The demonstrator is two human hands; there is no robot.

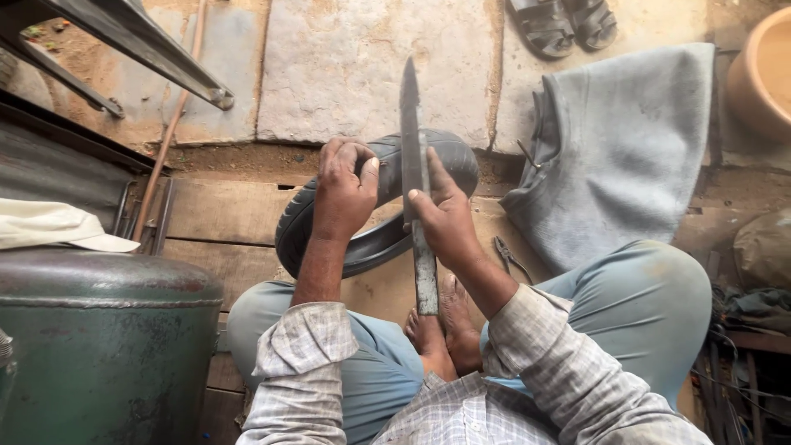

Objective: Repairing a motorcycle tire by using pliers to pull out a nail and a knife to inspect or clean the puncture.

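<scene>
I sit cross-legged on wooden planks with bare feet. My left hand [344, 191] grips the upper edge of a black rubber inner tube [449, 161] that stands curved in front of me. My right hand [445, 216] holds a long flat metal blade [412, 132], which points away from me and crosses over the tube. My thumb presses on the blade's flat side near its middle, and the lower end [426, 284] reaches back toward my feet.
A grey folded rubber sheet [618, 148] lies at the right, with pliers [507, 255] beside my right knee. A green metal drum [107, 346] with a white cap [53, 227] stands at the left. Sandals [564, 25] and a clay pot [762, 74] lie beyond.
</scene>
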